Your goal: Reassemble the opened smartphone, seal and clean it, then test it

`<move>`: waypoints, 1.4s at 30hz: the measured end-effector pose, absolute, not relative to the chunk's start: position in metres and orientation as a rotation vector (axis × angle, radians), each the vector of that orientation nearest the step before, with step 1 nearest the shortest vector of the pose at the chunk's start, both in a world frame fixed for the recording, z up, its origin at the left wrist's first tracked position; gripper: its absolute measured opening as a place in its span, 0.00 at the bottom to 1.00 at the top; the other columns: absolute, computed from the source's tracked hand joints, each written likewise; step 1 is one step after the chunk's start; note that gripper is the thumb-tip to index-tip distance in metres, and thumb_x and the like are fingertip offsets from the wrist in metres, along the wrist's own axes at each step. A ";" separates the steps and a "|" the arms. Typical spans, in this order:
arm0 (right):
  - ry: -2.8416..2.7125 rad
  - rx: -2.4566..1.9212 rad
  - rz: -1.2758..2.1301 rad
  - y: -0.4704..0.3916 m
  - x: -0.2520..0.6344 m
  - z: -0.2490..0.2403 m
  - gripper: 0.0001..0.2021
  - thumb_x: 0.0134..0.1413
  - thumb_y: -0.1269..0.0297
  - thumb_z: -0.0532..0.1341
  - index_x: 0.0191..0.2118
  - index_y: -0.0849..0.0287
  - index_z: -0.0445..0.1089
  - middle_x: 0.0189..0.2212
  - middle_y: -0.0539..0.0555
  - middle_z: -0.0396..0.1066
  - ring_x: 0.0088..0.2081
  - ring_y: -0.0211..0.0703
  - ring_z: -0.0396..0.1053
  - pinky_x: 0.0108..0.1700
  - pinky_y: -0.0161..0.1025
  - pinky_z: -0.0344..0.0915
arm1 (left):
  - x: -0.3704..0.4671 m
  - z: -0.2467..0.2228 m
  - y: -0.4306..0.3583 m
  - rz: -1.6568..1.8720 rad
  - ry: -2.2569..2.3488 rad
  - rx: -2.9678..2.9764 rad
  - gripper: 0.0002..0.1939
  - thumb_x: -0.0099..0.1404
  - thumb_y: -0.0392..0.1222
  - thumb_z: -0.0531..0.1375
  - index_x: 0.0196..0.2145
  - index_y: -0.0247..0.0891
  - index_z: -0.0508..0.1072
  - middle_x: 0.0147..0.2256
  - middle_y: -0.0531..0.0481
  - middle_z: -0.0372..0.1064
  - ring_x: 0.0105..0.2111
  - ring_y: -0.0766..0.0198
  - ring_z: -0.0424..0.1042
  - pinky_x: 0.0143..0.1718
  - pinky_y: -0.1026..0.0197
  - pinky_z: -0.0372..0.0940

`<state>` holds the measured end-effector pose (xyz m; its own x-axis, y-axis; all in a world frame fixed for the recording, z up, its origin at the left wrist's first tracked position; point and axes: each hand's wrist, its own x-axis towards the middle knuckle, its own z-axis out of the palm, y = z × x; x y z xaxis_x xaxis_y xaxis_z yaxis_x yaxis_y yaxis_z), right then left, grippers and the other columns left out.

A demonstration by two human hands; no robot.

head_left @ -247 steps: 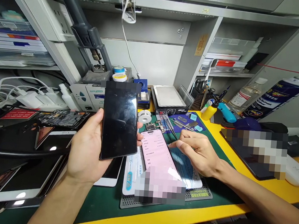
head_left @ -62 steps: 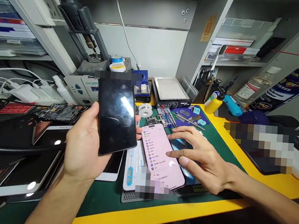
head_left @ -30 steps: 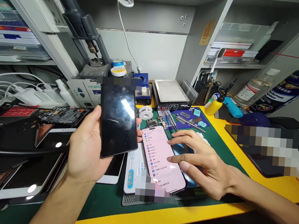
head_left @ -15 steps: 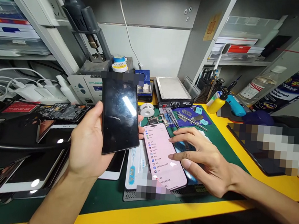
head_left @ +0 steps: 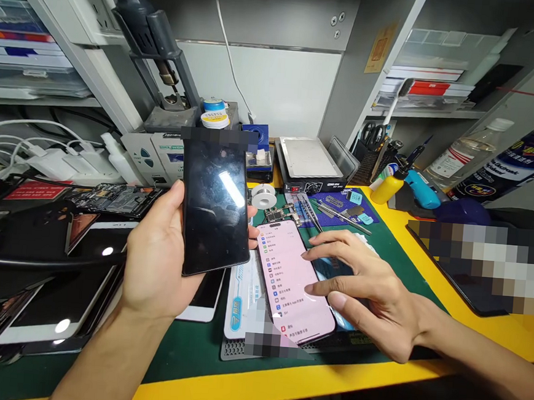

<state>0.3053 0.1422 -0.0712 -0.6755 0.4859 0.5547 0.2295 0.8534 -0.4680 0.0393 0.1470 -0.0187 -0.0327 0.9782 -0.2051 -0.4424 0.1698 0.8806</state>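
A black smartphone (head_left: 214,220) with a dark, glossy screen is gripped in my left hand (head_left: 158,253), tilted up above the mat. My fingertips show along its right edge. Lower and to the right lies a second smartphone (head_left: 295,282), its lit pinkish screen showing a settings list. Over the right side of that screen hovers my right hand (head_left: 371,288), fingers apart and fingertips at or just above the glass; contact cannot be made out. Beneath the lit phone is a pale pad with blue print (head_left: 238,284). Part of a white-framed phone (head_left: 206,300) shows under my left hand.
Dismantled phones and a white phone (head_left: 55,306) cover the left side. A heating plate (head_left: 310,158), a solder spool (head_left: 264,196), a circuit board (head_left: 275,214) and tweezers (head_left: 310,212) sit behind. A yellow bottle (head_left: 383,183) and another dark phone (head_left: 465,271) are at right.
My right hand has shifted slightly right and down. The list on the lit phone has scrolled a little. My left hand holds the black smartphone almost still.
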 end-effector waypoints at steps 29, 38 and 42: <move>-2.386 -0.513 0.421 0.141 0.304 -0.064 0.14 0.55 0.73 0.57 0.41 0.62 0.80 0.48 0.65 0.73 0.55 0.60 0.66 0.53 0.59 0.66 | 0.041 -0.018 0.146 1.311 1.017 0.708 0.28 0.73 0.53 0.45 0.53 0.33 0.76 0.38 0.36 0.81 0.33 0.44 0.81 0.36 0.43 0.77; -2.391 -0.794 0.207 0.144 0.303 -0.069 0.15 0.64 0.69 0.56 0.48 0.58 0.79 0.53 0.65 0.72 0.56 0.60 0.65 0.55 0.63 0.66 | 0.037 -0.021 0.147 1.314 0.990 0.745 0.29 0.73 0.55 0.46 0.56 0.35 0.75 0.40 0.37 0.81 0.35 0.43 0.80 0.36 0.42 0.77; -2.401 -0.798 0.246 0.144 0.304 -0.070 0.14 0.64 0.69 0.56 0.48 0.61 0.79 0.53 0.67 0.70 0.57 0.60 0.64 0.56 0.63 0.64 | 0.038 -0.020 0.146 1.299 0.980 0.754 0.29 0.74 0.55 0.45 0.55 0.35 0.75 0.39 0.38 0.81 0.35 0.44 0.81 0.36 0.44 0.77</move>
<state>0.3044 0.1437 -0.0697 -0.6460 0.5958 0.4772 0.4867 0.8031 -0.3438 0.0375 0.1462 -0.0203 -0.0053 0.9869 -0.1614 -0.4260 0.1438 0.8932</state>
